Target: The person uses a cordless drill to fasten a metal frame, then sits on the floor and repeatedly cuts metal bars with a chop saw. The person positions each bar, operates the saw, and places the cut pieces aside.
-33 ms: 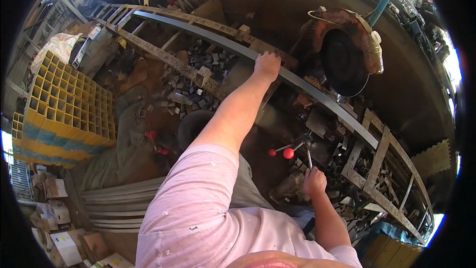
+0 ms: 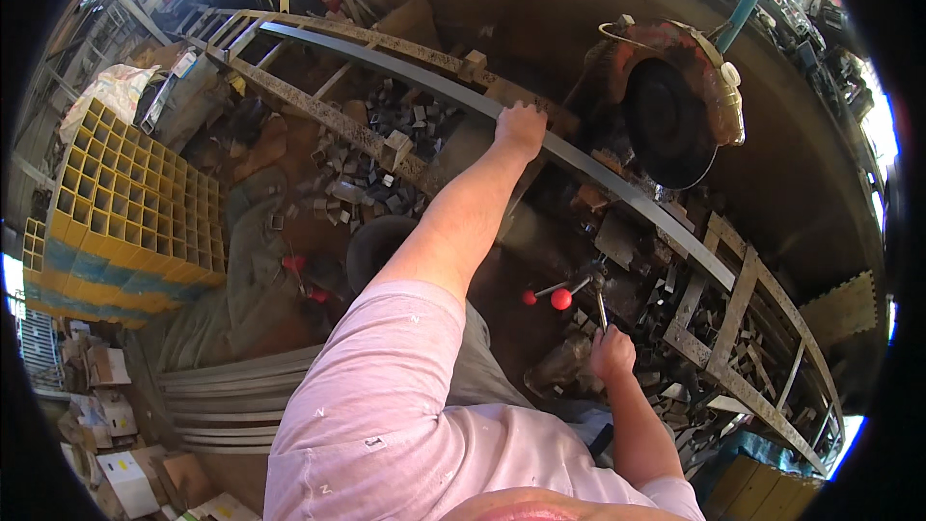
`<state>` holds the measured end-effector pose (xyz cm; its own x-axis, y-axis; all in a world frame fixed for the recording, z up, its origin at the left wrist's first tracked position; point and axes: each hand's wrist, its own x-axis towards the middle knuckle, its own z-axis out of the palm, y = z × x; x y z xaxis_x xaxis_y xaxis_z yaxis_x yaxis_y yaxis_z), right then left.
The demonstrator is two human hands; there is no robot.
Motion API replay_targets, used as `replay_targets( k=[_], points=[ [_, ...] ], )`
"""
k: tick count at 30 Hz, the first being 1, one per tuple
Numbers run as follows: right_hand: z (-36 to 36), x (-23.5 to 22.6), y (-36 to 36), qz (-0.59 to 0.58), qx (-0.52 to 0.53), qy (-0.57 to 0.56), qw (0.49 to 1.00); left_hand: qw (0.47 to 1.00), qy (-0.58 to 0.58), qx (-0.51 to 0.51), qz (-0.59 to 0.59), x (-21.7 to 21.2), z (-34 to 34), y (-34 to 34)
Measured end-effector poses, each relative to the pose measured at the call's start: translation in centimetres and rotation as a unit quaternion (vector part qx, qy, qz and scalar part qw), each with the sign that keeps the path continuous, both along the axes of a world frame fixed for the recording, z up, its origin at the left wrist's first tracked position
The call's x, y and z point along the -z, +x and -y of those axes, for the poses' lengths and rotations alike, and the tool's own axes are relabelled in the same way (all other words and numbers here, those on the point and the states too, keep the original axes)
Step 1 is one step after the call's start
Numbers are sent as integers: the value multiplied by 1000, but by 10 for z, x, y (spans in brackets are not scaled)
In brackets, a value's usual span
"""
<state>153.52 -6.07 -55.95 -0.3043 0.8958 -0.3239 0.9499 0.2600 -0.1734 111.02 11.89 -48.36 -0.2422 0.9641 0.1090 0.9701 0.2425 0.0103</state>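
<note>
My left hand (image 2: 522, 130) is closed over a long silver metal bar (image 2: 627, 195), which lies along the frame from the far left to the right. Lower down, my right hand (image 2: 612, 355) wraps round one arm of a spoked turning handle (image 2: 598, 280). Red ball knobs (image 2: 561, 300) cap the handle's other arms. Beyond the bar, right of my left hand, hangs a large dark disc (image 2: 668, 121) under a worn reddish guard, apparently a cut-off saw.
A long rail frame (image 2: 748, 304) carries the bar. Short metal offcuts (image 2: 376, 174) lie heaped beneath it. To the left stands a stack of yellow square tubes (image 2: 145, 198). Cardboard boxes (image 2: 130, 482) sit at lower left; a brown wall panel (image 2: 540, 0) rises behind.
</note>
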Motion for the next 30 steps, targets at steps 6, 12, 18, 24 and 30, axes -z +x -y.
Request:
replay_targets(
  k=[6, 12, 18, 24, 30],
  points=[
    [-5, -23, 6, 21, -15, -11, 1000, 1000, -11, 21, 4, -4, -5, 12],
    [-3, -67, -5, -10, -14, 20, 1000, 999, 11, 30, -9, 2, -4, 11],
    [-1, -37, 7, 7, -13, -7, 1000, 1000, -10, 3, 10, -4, 1, -3],
    [1, -3, 11, -13, 5, -26, 1000, 1000, 5, 12, 10, -3, 3, -3],
    [3, 27, -8, -52, 74, -48, 995, 963, 238, 91, 89, -15, 57, 11]
  ],
)
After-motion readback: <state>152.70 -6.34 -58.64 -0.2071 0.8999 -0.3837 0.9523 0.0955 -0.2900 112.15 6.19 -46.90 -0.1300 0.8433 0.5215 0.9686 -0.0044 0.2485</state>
